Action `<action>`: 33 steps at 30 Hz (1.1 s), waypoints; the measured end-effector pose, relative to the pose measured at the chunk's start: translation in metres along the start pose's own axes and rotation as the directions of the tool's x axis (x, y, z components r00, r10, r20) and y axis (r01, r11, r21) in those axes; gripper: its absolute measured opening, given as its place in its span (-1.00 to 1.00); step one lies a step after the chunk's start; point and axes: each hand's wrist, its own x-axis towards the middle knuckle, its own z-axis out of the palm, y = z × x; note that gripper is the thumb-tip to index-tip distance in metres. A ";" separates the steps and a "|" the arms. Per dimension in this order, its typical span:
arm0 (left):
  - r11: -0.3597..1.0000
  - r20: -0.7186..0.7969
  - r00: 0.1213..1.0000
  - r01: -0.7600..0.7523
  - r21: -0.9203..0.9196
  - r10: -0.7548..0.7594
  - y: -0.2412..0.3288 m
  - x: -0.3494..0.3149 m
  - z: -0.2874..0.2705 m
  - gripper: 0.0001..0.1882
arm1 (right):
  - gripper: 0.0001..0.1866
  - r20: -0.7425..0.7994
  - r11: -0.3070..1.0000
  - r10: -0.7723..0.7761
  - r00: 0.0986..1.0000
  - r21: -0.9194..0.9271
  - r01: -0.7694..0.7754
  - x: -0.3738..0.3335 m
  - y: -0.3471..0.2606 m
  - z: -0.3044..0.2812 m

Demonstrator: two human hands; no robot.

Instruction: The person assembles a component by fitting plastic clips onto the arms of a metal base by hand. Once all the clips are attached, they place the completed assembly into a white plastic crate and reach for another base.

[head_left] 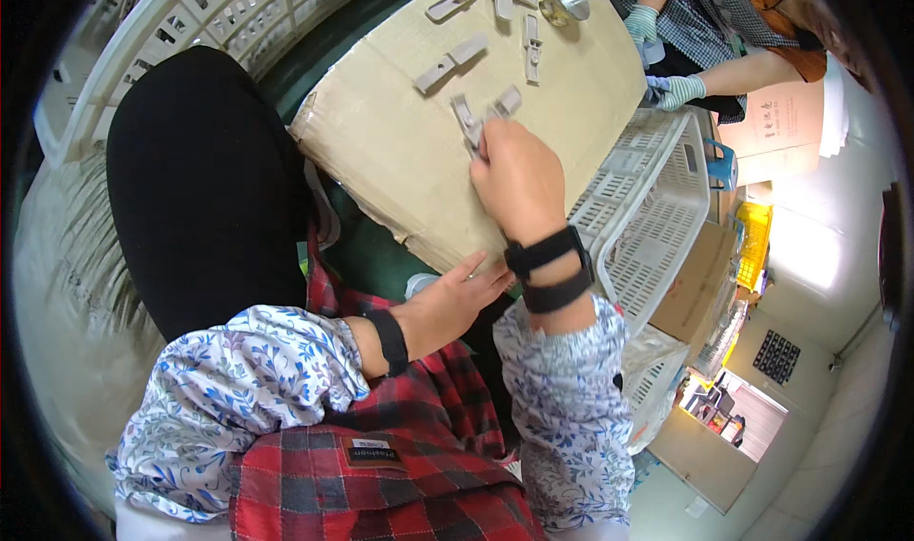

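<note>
My right hand (522, 175) reaches over a cardboard-topped work surface (381, 141). Its fingers are closed around a small grey plastic part (506, 100), whose far end sticks out past the fingertips. Right beside that lies another grey plastic piece (466, 118); my fingers hide where the two meet. My left hand (455, 299) rests at the near edge of the cardboard with its fingers stretched out, their tips partly covered by my right wrist. Farther off lie a long grey part (451, 62) and an upright-lying one (532, 50).
Several more grey parts (502, 3) lie at the far side near a metal round-based object (565, 3). White plastic baskets (657, 217) stand to the right, another (219, 18) at the left. A co-worker's gloved hand (678, 92) is at the far right edge.
</note>
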 end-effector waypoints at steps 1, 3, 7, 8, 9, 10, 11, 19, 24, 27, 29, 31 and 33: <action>0.998 -0.092 0.995 0.044 0.053 -0.039 0.002 0.000 0.001 -0.45 | -0.80 0.003 1.000 -0.009 1.000 0.009 0.009 -0.011 0.000 -0.007; 0.998 -0.080 0.997 -0.008 0.066 0.013 0.000 0.001 -0.002 -0.47 | -0.78 -0.009 1.000 0.015 1.000 0.021 -0.014 -0.022 0.004 -0.008; 1.000 -0.152 0.988 0.016 -0.013 -0.018 -0.006 0.002 -0.003 -0.49 | -0.75 -0.293 0.997 -0.005 0.956 0.070 0.027 0.000 0.008 0.021; 0.999 -0.172 0.985 0.015 -0.037 -0.021 -0.004 0.003 0.000 -0.47 | -0.68 -0.268 0.991 -0.042 0.962 0.113 0.075 0.000 0.008 0.019; 0.998 -0.193 0.981 0.013 -0.063 -0.025 -0.003 0.004 0.002 -0.46 | -0.61 -0.245 0.980 -0.080 0.966 0.156 0.121 -0.002 0.011 0.016; 0.997 -0.161 0.986 0.030 -0.065 -0.040 -0.001 0.006 0.004 -0.46 | -0.57 -0.234 0.941 -0.116 0.965 0.286 0.182 -0.006 0.015 0.011; 0.998 -0.162 0.986 0.015 -0.065 -0.025 -0.001 0.007 0.003 -0.46 | -0.57 -0.235 0.944 -0.102 0.967 0.284 0.169 -0.011 0.022 0.005; 0.996 -0.164 0.985 0.040 -0.076 -0.052 -0.005 0.003 -0.002 -0.49 | -0.87 -0.289 0.941 0.187 0.939 0.326 -0.087 -0.099 0.104 -0.047; 0.988 -0.155 0.987 0.026 -0.151 -0.050 -0.005 0.005 -0.005 -0.50 | -0.86 -0.374 0.972 0.123 0.919 0.233 -0.035 -0.120 0.122 -0.012; 0.978 -0.144 0.989 0.015 -0.210 -0.046 -0.007 0.006 -0.008 -0.49 | -0.84 -0.348 0.986 0.043 0.936 0.168 0.017 -0.108 0.123 -0.005; 0.979 -0.147 0.988 0.017 -0.205 -0.048 -0.006 0.006 -0.009 -0.50 | -0.84 -0.330 0.985 0.047 0.943 0.175 0.012 -0.106 0.123 -0.002; 0.979 -0.155 0.986 0.025 -0.200 -0.057 -0.006 0.008 -0.011 -0.50 | -0.83 -0.330 0.991 0.033 0.943 0.133 0.012 -0.106 0.126 0.001; 0.979 -0.144 0.987 0.036 -0.201 -0.066 -0.007 0.008 -0.011 -0.50 | -0.82 -0.327 0.993 0.026 0.945 0.115 0.013 -0.106 0.126 0.003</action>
